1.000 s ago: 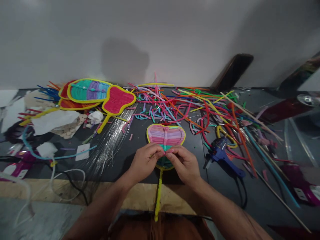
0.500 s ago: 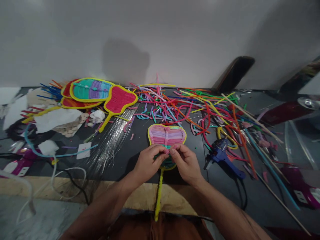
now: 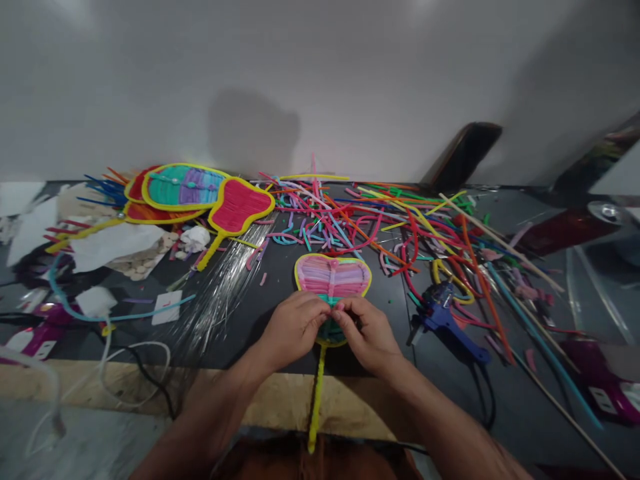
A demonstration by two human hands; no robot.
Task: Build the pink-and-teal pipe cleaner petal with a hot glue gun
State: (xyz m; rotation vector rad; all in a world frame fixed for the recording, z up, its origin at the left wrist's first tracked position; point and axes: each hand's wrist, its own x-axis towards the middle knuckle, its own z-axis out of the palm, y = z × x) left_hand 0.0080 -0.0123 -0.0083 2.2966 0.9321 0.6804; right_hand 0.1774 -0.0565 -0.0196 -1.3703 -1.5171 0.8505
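Observation:
A heart-shaped pipe-cleaner piece (image 3: 333,272), striped pink, lilac and green with a yellow rim, lies on the dark table in front of me. Its yellow stem (image 3: 317,400) reaches past the table's front edge. Over its lower half my left hand (image 3: 295,330) and my right hand (image 3: 367,333) meet with fingertips pinched together. A tiny pink bit (image 3: 339,307) shows at the right fingertips; its kind is too small to make out. What the left fingers grip, if anything, is hidden. The hands cover part of the green section.
Loose pipe cleaners (image 3: 320,220) are heaped along the wall. A blue glue gun (image 3: 445,320) lies to the right, near a red can (image 3: 570,228). Finished pipe-cleaner shapes (image 3: 185,187), silvery strands (image 3: 220,293) and a white plug (image 3: 97,301) with cables are at left. A phone (image 3: 465,157) leans against the wall.
My pinched fingertips have shifted slightly, and less of the pink bit shows between them. The whole view has tilted a little; the heart-shaped piece stays in place.

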